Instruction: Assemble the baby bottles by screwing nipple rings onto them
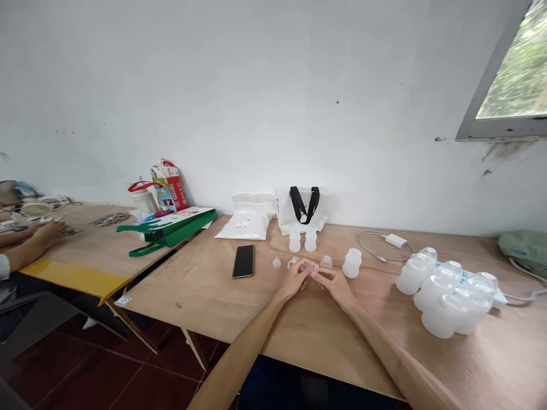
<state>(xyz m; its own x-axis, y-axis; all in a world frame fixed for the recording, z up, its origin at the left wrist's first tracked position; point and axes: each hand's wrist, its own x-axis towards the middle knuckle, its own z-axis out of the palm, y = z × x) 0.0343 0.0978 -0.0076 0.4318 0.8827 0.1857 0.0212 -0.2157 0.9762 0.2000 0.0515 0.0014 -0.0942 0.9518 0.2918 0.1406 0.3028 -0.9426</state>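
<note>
My left hand (296, 277) and my right hand (335, 283) meet over the table, both closed on a small clear baby-bottle part (315, 267). My fingers partly cover it, so its exact shape is unclear. Left of my hands a clear bottle teat (277, 262) stands on the wood. A small whitish ring-like piece (292, 261) lies just beyond my left hand. Behind my right fingers is a clear dome cap (327, 261). One frosted white bottle (351, 263) stands upright to the right, without a cap. Two smaller-looking frosted bottles (294, 241) stand farther back.
Several capped frosted bottles (442, 307) cluster at the right, near a cable with a white adapter (396, 240). A phone (243, 262), a white plastic packet (245, 223) and a black-handled bag (304, 210) lie behind. Leftward are a green bag (182, 228) and another person's arm (29, 245).
</note>
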